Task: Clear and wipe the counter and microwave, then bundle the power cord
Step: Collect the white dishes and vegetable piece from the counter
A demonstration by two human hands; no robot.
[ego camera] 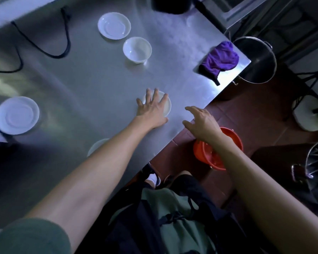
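Steel counter: small dish under left hand's spread fingers.

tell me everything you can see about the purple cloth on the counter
The purple cloth is a soft, crumpled rag that looks like thick terry or microfibre. It lies bunched in a loose heap with folds and a darker edge, one narrow dark tip trailing toward the near side. It sits at the far right corner of the steel counter, close to the edge, beside a large metal pot that stands below on the floor. Neither hand touches it; it rests only on the counter.
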